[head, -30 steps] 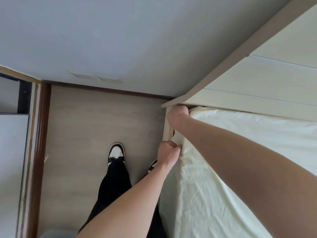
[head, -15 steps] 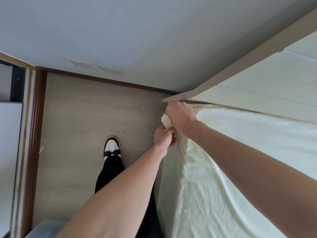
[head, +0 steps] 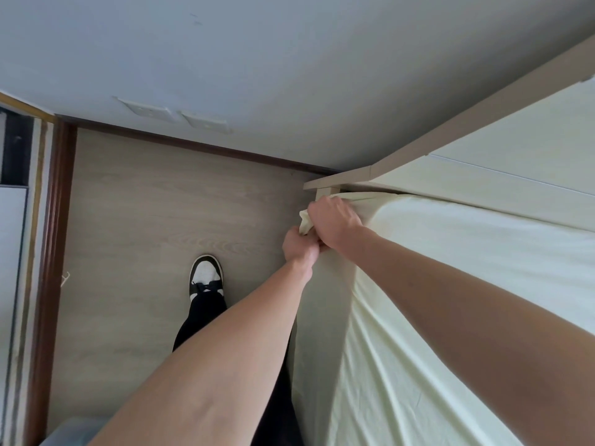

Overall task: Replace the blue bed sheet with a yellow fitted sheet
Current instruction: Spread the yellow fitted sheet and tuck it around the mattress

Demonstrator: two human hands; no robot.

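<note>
A pale yellow fitted sheet (head: 434,284) covers the mattress on the right, with creases running along its side. At the mattress corner by the headboard (head: 483,175) both hands meet. My right hand (head: 335,223) grips a bunched fold of the sheet's corner from above. My left hand (head: 297,247) grips the same bunch from below, knuckles touching the right hand. A small tuft of fabric sticks out above the left hand. No blue sheet is in view.
The cream headboard meets a grey-white wall (head: 289,75) with two socket plates. Light wood floor (head: 145,220) lies left of the bed, with my shoe (head: 206,276) and dark trouser leg. A brown door frame (head: 51,252) runs along the left; a translucent bin (head: 70,432) sits bottom left.
My left hand has moved up from the mattress side to join my right hand at the corner. Both hands have gathered the sheet's corner into a bunch.
</note>
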